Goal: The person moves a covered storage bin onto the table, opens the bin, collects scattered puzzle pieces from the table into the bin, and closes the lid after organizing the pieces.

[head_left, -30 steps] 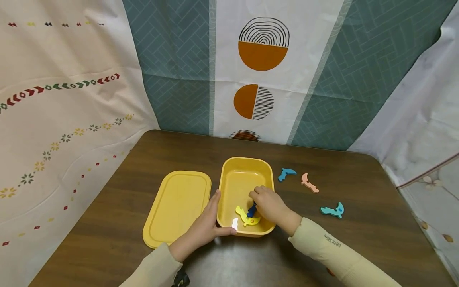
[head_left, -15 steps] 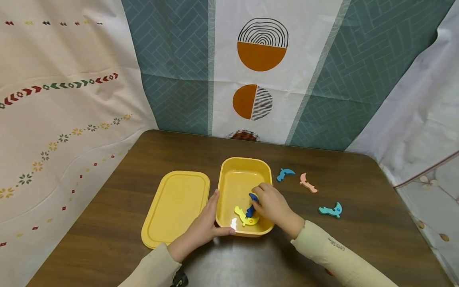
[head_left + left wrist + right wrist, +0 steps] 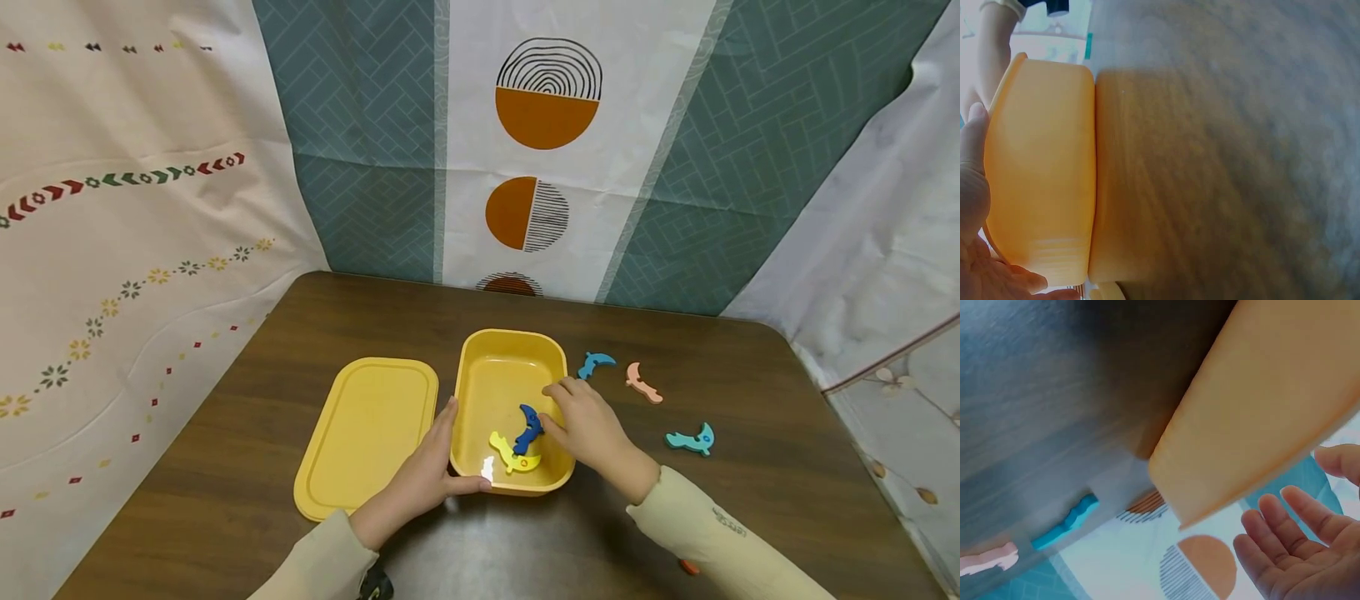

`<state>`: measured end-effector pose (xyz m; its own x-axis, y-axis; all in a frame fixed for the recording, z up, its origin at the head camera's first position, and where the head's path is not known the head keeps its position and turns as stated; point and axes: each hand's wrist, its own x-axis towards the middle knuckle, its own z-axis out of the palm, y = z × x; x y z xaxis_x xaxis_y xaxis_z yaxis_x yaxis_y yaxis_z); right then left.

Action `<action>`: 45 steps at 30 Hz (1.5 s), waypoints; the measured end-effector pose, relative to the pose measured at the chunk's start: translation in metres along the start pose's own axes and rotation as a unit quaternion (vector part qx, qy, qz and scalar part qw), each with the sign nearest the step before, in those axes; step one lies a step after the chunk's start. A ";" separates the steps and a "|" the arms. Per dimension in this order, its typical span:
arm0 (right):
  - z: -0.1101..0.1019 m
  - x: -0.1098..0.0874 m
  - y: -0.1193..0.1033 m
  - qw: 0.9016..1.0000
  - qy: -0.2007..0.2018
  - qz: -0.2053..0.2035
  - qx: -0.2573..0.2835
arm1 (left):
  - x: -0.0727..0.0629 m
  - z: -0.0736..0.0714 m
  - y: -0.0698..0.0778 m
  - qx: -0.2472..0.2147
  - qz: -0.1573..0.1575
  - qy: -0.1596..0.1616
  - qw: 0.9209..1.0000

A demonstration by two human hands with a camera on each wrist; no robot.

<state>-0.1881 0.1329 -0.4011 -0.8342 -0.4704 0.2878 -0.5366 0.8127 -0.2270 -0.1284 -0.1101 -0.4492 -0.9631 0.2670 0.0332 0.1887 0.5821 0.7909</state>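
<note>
We're watching the R hand first: it's hovering over the box's R rim, fingers loosely parted & holding nothing. The thumb is pointing at the dark-blue pc; we're not able to tell if it's touching. Main risk, we're thinking: a hasty move could be snagging the R rim & tipping the yellow box, esp. w/ a slack L hand. That one is bracing the near L corner, thumb lying along the near rim, fingers stretching along the L wall, spread wide. Too much push there could be sliding the box R into the blue pc, sitting just beside it.

Inside, the dark-blue pc is lying against or over the yellow pc (can't tell which), so grabbing one could be dragging the other. The R sleeve is crossing close by an orange-red bit; a low forearm could be nudging it.

Counting, we're getting: 1 box; 1 lid lying flat to its L; 2 pcs in the box; 3 pcs lying on the table to its R, i.e. blue, pink pc, teal pc; + 1 orange-red bit, mostly hidden, so we're not calling its shape. Hands: 2.
</note>
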 end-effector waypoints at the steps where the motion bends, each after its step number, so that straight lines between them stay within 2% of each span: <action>1: -0.001 -0.001 0.001 1.000 0.001 0.004 0.001 | 0.000 0.000 0.000 0.000 0.000 0.000 1.000; 17: -0.018 -0.014 0.028 0.999 0.047 0.005 0.003 | -0.001 0.000 0.000 -0.011 -0.003 0.000 1.000; 23: -0.021 -0.019 0.039 0.997 0.074 -0.007 -0.004 | -0.001 0.000 0.000 -0.005 0.001 0.002 1.000; 36: -0.025 -0.033 0.061 0.998 0.035 0.054 -0.014 | 0.001 0.000 0.001 -0.001 -0.004 0.001 1.000; 45: -0.027 -0.044 0.076 0.997 0.017 0.072 -0.026 | 0.001 0.001 0.001 0.000 -0.004 0.002 1.000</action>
<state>-0.1881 0.2246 -0.4058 -0.8971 -0.3355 0.2876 -0.4027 0.8887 -0.2194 -0.1285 -0.1085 -0.4485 -0.9651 0.2604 0.0297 0.1821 0.5846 0.7907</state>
